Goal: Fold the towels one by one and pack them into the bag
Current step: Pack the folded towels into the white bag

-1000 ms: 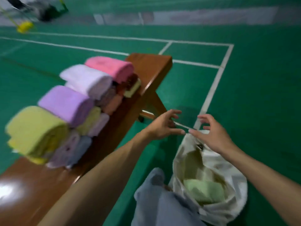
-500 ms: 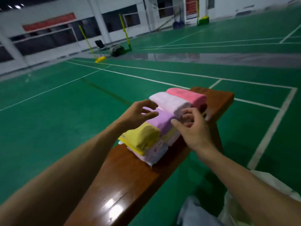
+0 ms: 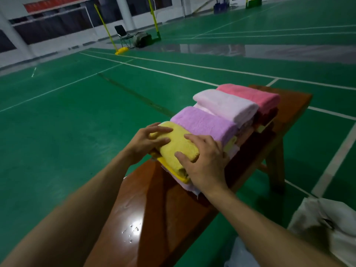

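Both hands dropping onto yellow towel (image 3: 176, 146) since half second ago; earlier hovering over purple towel (image 3: 204, 124).

Head view: left hand (image 3: 150, 140) curling fingers over towel's left end. Right hand (image 3: 205, 162) gripping right end, thumb pressing front face, fingers curling over top. Yellow towel lying between hands, on bench (image 3: 154, 209), touching purple towel just beyond. White bag (image 3: 327, 214) sitting on floor, lower right, well apart from hands.

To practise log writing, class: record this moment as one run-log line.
step: grasping next towel | left hand: holds yellow towel, left end | right hand: grips right end | bench: other towels stacked | bag: on floor, right
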The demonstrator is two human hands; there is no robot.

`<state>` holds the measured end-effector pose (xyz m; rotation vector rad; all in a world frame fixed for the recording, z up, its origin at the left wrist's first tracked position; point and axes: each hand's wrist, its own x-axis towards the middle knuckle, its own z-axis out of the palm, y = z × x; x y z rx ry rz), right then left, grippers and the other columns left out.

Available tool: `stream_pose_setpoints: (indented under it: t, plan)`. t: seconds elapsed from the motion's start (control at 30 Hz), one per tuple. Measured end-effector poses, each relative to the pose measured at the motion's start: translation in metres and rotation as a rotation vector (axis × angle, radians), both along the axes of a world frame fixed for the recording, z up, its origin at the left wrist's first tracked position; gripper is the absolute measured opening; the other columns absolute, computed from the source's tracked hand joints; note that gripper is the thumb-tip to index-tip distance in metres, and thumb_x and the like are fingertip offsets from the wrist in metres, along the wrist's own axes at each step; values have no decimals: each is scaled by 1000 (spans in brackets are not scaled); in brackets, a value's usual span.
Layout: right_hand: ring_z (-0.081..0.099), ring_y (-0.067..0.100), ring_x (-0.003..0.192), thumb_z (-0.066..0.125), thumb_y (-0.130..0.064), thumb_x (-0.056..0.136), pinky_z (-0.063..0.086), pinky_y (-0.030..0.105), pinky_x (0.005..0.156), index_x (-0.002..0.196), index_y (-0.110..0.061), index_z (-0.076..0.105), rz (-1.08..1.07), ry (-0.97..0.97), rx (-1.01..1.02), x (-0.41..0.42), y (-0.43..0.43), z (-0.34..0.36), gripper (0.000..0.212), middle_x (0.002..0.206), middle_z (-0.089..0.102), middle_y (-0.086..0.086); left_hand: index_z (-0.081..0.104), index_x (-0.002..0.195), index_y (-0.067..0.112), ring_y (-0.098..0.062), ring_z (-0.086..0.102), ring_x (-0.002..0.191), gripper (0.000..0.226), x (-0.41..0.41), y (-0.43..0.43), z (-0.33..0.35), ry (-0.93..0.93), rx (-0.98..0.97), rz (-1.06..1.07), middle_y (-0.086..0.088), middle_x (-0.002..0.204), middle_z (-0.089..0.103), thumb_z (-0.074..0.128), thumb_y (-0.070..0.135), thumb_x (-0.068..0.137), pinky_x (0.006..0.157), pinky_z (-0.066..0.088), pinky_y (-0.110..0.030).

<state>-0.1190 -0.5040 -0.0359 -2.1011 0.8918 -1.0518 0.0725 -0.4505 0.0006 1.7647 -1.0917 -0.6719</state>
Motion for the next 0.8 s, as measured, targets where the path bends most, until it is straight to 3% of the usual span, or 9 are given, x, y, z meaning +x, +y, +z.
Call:
stream_pose_setpoints:
  t: [0.07,0.13,0.2,0.27,0.37,0.5,0.57,0.67,0.8]
  plan:
    - [48,21,112,64,-55,77,43,50,87,122,-34,63,-21,0,-47,-3,2,-6,50,116,59,-7,76,96,35,-15,59,76,28,1,1,-11,133,-8,-34,-5,116,59,78,27,68,59,53,-25]
    - [50,21,110,59,-56,75,45,49,85,120,-34,64,-26,-21,-64,-7,6,-8,50,115,60,-7,75,102,34,-13,61,78,35,-1,6,-17,167,-18,-51,-3,113,64,83,30,69,69,54,-30]
    - [51,21,109,56,-56,75,46,46,84,119,-33,64,-11,-63,-56,-13,7,-9,50,113,61,-7,69,113,31,-4,62,75,41,-6,13,-19,162,-34,-84,0,112,63,78,31,73,66,54,-23]
    - [51,18,107,59,-53,74,46,42,86,115,-30,65,31,-142,-6,-22,6,-11,48,111,61,-7,67,118,35,-2,64,85,50,-11,23,-19,141,-4,-132,7,118,62,74,53,72,70,54,-22]
    - [50,13,107,63,-51,72,41,25,90,109,-35,64,102,-222,63,-49,4,-16,40,111,61,-9,65,119,43,-13,59,107,56,-25,44,-20,122,64,-203,18,126,61,59,74,73,90,53,-37]
    - [57,17,110,68,-52,72,44,25,92,105,-44,61,221,-243,148,-88,-2,-23,35,114,61,-8,57,122,54,-6,54,114,31,-42,58,-16,45,130,-309,24,128,55,46,49,94,94,42,-23]
    - [58,13,111,69,-50,72,44,21,93,102,-43,63,272,-240,167,-99,-4,-26,32,114,60,-5,52,125,58,-15,52,113,40,-46,58,-9,-11,179,-349,6,135,48,56,42,88,91,45,-22]
    - [56,12,114,70,-49,70,42,17,95,97,-50,65,292,-224,168,-101,-3,-29,27,115,57,-6,49,134,46,-11,53,112,60,-45,50,0,62,223,-418,6,141,43,69,32,80,85,49,-24]
    - [46,9,120,67,-62,60,35,6,92,93,-58,63,233,-174,323,-97,6,-30,33,126,42,-6,52,132,44,-22,49,95,79,-42,42,1,284,323,-437,-6,124,46,86,48,60,82,42,-43]
